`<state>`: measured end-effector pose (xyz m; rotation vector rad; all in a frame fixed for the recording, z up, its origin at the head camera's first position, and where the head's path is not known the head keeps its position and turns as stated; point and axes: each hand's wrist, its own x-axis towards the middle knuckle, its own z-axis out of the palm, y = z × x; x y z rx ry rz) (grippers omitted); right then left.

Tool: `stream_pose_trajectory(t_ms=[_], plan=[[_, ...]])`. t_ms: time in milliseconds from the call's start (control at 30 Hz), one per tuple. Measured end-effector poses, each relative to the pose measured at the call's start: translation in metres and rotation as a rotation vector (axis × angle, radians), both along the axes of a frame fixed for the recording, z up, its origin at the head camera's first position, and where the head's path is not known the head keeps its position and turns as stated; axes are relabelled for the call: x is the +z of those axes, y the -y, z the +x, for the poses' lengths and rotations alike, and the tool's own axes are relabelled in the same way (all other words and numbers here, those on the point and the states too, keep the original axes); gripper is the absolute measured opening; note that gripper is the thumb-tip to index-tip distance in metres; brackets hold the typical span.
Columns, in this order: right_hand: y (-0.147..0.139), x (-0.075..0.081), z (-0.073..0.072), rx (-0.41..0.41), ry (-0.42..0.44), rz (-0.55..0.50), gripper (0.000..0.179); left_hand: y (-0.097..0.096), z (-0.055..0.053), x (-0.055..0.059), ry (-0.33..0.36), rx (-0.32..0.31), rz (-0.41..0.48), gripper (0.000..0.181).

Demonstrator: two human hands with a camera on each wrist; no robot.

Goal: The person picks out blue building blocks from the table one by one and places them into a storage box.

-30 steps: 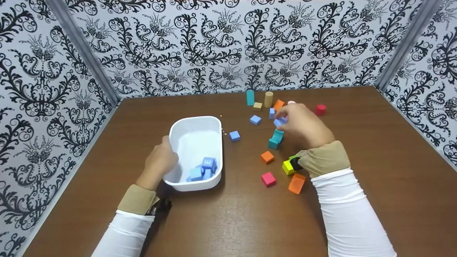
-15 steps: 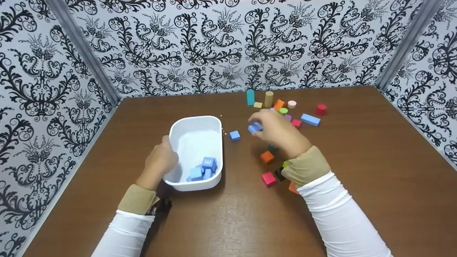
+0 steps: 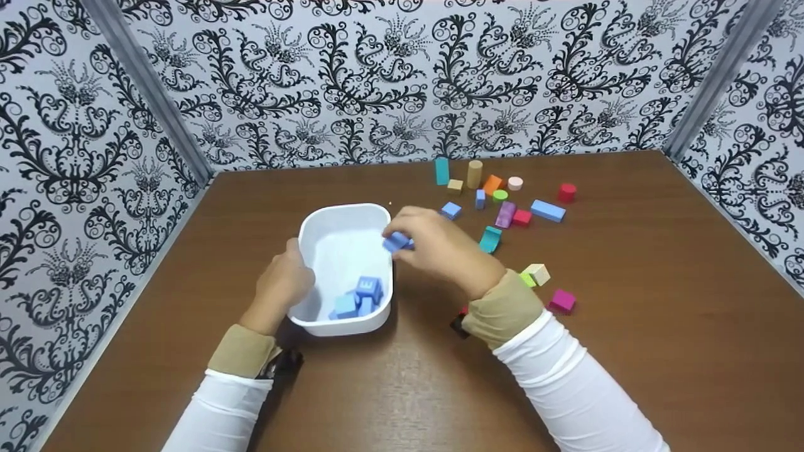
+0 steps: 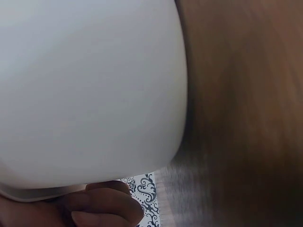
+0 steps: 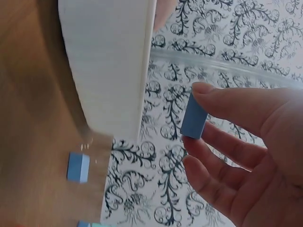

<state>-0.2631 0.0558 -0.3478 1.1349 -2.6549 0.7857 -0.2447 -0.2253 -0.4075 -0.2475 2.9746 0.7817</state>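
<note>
A: Where is the right hand [image 3: 443, 248]?

B: Just at the right rim of the white plastic tub [image 3: 344, 226], its fingertips over the edge. It pinches a small blue block [image 3: 397, 241] between thumb and fingers — the right wrist view shows the block [image 5: 193, 118] held end-on, thumb on top and a finger beneath, beside the tub's wall [image 5: 109, 66].

A: And the left hand [image 3: 279, 289]?

B: It grips the tub's left side, thumb up against the rim and the fingers curled round the wall. In the left wrist view the tub's white wall [image 4: 90, 90] fills most of the picture, with fingertips [image 4: 102, 210] showing under its lip.

A: What is inside the tub?

B: A cluster of blue blocks [image 3: 358, 298] at the near end; 1 of them bears a raised letter on its face. I cannot count them surely.

A: And on the brown table [image 3: 628, 351]?

B: Loose blocks to the right of the tub. Far back stand a teal upright block [image 3: 441, 171] and a tan cylinder [image 3: 474, 174], with an orange block [image 3: 492, 184] just beside. Near them lie a blue cube [image 3: 450, 209], a purple block [image 3: 505, 214], a long blue block [image 3: 548, 210] and a red cylinder [image 3: 567, 192]. Closer — just right of the right wrist — are a cream cube [image 3: 537, 274] and a magenta cube [image 3: 561, 301], well apart from the tub.
</note>
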Motion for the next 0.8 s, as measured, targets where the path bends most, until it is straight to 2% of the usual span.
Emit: stream_pose_trajectory(t_ms=[200, 400, 600, 800], plan=[[0.035, -0.007, 0.007, 0.031, 0.021, -0.002, 0.026, 0.002, -0.002, -0.002, 0.004, 0.007, -0.011, 0.065], [0.063, -0.026, 0.012, 0.082, -0.044, -0.017, 0.025, 0.004, -0.004, -0.004, -0.003, 0.008, -0.018, 0.066], [0.072, -0.046, 0.015, 0.089, -0.096, -0.006, 0.025, 0.003, -0.004, -0.005, -0.018, -0.003, -0.039, 0.067], [0.073, -0.056, 0.015, 0.08, -0.049, 0.003, 0.025, 0.002, -0.005, -0.005, -0.017, -0.006, -0.039, 0.067]])
